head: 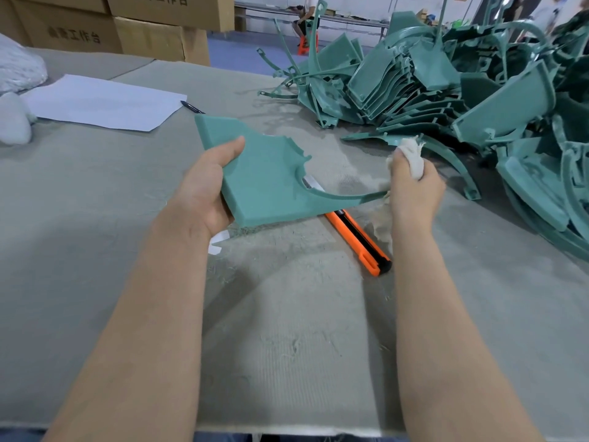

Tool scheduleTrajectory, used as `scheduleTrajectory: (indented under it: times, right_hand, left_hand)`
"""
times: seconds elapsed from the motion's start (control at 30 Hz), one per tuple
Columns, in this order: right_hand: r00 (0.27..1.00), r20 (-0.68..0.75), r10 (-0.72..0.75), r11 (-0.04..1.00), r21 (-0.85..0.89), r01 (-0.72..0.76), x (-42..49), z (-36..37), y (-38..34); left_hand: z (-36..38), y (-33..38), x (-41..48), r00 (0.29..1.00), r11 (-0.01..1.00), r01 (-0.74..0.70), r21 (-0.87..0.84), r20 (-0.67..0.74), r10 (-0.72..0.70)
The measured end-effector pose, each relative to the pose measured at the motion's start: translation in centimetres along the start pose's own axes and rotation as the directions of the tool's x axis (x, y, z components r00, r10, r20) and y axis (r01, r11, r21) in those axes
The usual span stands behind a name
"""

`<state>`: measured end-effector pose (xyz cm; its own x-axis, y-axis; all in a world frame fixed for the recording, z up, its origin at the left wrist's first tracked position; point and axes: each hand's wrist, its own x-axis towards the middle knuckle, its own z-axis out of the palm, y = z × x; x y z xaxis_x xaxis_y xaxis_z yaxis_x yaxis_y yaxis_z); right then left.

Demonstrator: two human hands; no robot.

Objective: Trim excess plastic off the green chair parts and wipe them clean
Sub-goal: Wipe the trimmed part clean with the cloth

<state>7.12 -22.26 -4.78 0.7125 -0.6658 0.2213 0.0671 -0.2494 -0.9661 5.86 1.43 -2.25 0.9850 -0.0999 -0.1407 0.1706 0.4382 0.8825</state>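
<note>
My left hand grips a flat green chair part by its left edge, thumb on top, and holds it tilted above the table. A thin curved arm of the part reaches right to my right hand, which holds a bunched white cloth against that tip. An orange utility knife lies on the table under and just right of the part, its blade end hidden beneath it.
A big heap of green chair parts fills the table's right side. White paper and a black pen lie at the left, white bags beyond. Cardboard boxes stand behind. Plastic shavings litter the grey table. A person sits far back.
</note>
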Motion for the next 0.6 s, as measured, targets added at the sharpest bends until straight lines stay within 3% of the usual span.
scheduleTrajectory:
  times: [0.17,0.27,0.37,0.47,0.6]
  right_hand:
    - [0.994,-0.107,0.038,0.999,0.003,-0.038,0.4,-0.2,0.3]
    - [0.965,-0.149,0.215,0.963,0.195,-0.184,0.7,-0.4,0.3]
    - [0.906,-0.052,0.421,0.790,0.511,-0.338,0.4,-0.7,-0.2]
    - [0.861,0.148,0.486,0.590,0.671,-0.448,0.2,-1.2,-0.4]
    - [0.865,0.178,0.470,0.557,0.700,-0.447,-0.3,-1.0,-0.7]
  left_hand:
    - [0.0,0.1,-0.1,0.999,1.000,-0.020,0.007,0.047,0.019]
    - [0.1,0.2,-0.2,0.997,0.999,-0.046,0.008,0.066,0.045]
    - [0.0,0.2,-0.3,0.993,0.997,-0.074,0.000,0.087,0.074]
    - [-0.1,0.3,-0.3,0.993,0.997,-0.073,-0.001,0.093,0.073]
    - [-0.2,0.1,0.0,1.000,1.000,-0.021,-0.008,-0.022,0.021]
